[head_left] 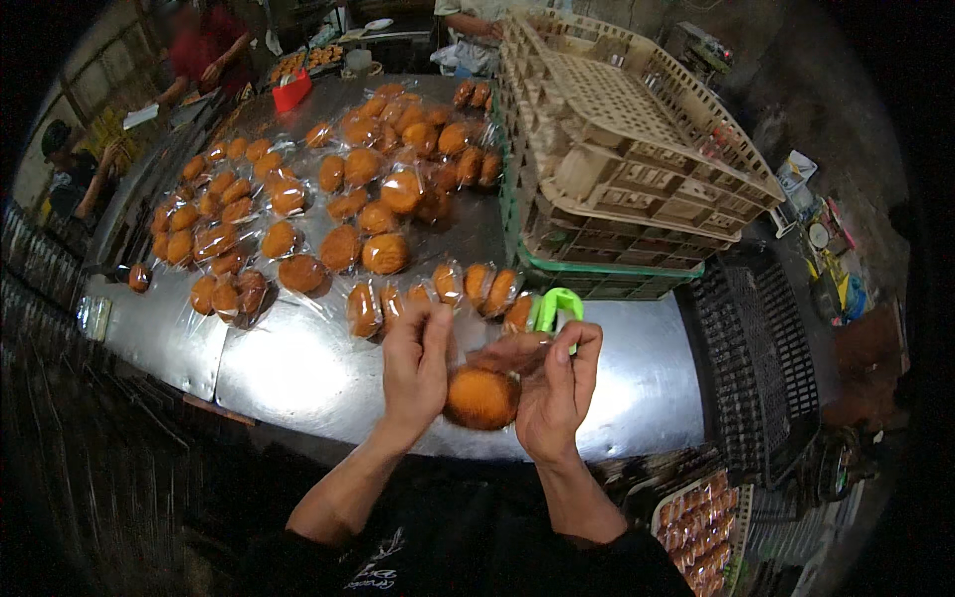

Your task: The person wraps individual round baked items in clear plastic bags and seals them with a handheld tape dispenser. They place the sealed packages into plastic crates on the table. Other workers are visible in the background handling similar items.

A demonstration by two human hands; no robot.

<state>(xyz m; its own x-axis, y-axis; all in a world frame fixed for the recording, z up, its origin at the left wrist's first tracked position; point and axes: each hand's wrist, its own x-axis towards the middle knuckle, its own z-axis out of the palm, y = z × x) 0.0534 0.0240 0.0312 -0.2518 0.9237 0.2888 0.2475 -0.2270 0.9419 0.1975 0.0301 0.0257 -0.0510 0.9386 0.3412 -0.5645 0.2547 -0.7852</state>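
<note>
In front of my body, a round orange-brown bun [481, 400] hangs in a clear plastic bag [505, 350]. My left hand [415, 370] is closed, thumb against fingers, on one side of the bag's upper part. Pinched at the other side is my right hand [560, 390]. The bun sits low between both hands, slightly blurred. Just beyond my right hand stands a bright green holder [558, 306], perhaps a tape dispenser. Bagged buns [364, 308] form a row right behind my left hand.
Many more bagged buns [340, 249] cover the far part of the metal table [284, 373]. Stacked beige plastic crates [637, 169] rise at the right, near a black crate [751, 358]. A tray of wrapped goods [701, 532] lies lower right. Other people work beyond the table.
</note>
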